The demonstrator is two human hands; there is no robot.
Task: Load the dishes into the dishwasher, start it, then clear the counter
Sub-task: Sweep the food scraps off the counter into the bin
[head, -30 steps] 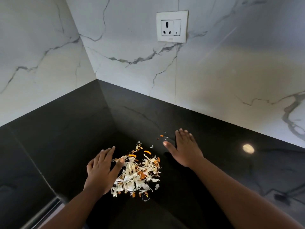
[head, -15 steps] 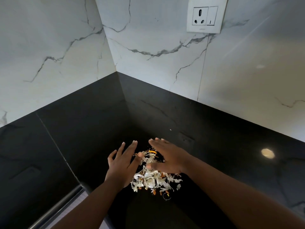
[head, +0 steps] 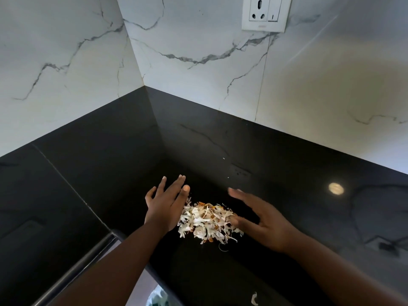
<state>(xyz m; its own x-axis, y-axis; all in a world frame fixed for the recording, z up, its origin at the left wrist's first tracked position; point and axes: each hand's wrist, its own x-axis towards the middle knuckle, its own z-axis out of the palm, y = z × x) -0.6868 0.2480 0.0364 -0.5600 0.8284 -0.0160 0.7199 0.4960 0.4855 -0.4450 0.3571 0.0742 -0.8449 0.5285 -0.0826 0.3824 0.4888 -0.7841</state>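
A small heap of pale vegetable peelings with orange bits [head: 207, 221] lies on the glossy black counter [head: 110, 173], close to its front edge. My left hand [head: 167, 202] stands on its edge at the heap's left side, fingers straight, touching the scraps. My right hand [head: 258, 219] is at the heap's right side, fingers spread and relaxed, its thumb against the peelings. Neither hand holds anything. No dishes or dishwasher are in sight.
White marble-patterned walls [head: 198, 51] meet in a corner behind the counter, with a socket and switch plate [head: 266, 13] high on the right wall. One loose peel [head: 254, 298] lies near the front edge. A few white specks [head: 223, 159] dot the counter further back.
Both hands swept inward and gathered the scattered peelings into a tighter heap nearer the front edge. My right hand then drew back to the heap's right side. The view shifted leftward.
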